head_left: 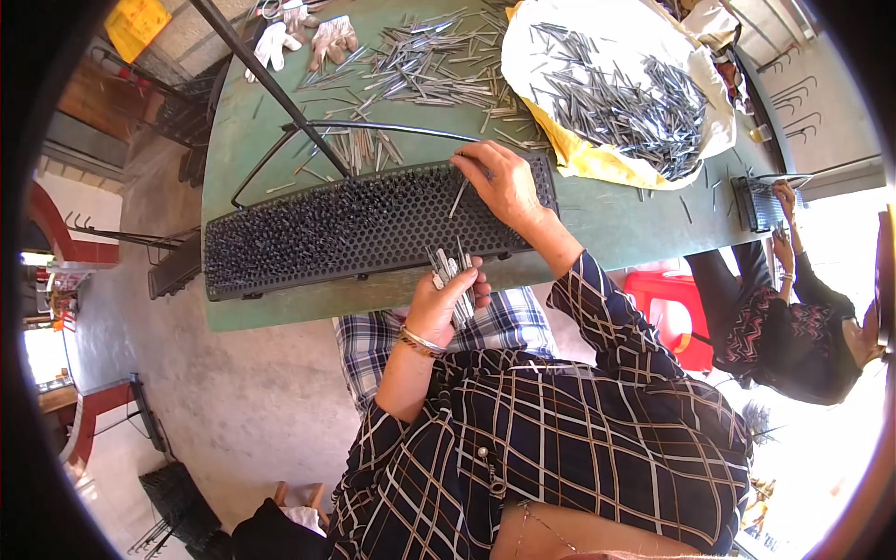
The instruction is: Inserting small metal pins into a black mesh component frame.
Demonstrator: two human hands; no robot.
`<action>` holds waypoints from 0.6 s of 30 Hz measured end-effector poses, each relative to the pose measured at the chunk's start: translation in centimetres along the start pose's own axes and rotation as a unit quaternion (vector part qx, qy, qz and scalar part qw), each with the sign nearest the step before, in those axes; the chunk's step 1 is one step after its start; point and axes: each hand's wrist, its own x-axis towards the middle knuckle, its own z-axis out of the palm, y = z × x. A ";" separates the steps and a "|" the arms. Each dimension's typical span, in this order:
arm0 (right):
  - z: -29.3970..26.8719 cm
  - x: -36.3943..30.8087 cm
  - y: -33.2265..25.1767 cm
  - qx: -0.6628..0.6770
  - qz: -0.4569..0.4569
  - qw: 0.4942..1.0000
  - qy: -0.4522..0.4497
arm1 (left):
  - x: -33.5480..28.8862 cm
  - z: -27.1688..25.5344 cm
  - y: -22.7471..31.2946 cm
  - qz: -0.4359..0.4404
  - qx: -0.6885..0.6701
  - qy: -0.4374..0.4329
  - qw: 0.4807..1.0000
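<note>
A long black perforated rack point(401, 219) lies along the near side of the table. Its left part is thick with small dark upright pieces, while bare holes show toward the right. Over those holes, my right hand point(509, 187) pinches a thin metal rod point(458, 199), whose lower end points at the holes. Just in front of the rack's near edge, my left hand point(439, 306) is closed around a bundle of slim silvery metal rods point(450, 271). Several of their ends stick up past the thumb. The palm side of that bundle is partly hidden.
The green table point(616, 224) carries a loose heap of metal rods point(429, 65) and a white and yellow sack point(551, 140) bearing more. A black metal bar frame point(271, 84) rises over the rack. Work gloves point(331, 39) lie far left. At right, another person point(793, 317) handles a similar rack.
</note>
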 end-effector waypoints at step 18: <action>0.8 -0.7 0.6 0.005 0.031 0.999 -0.022 | -0.1 -0.2 0.0 -0.001 0.000 0.003 1.000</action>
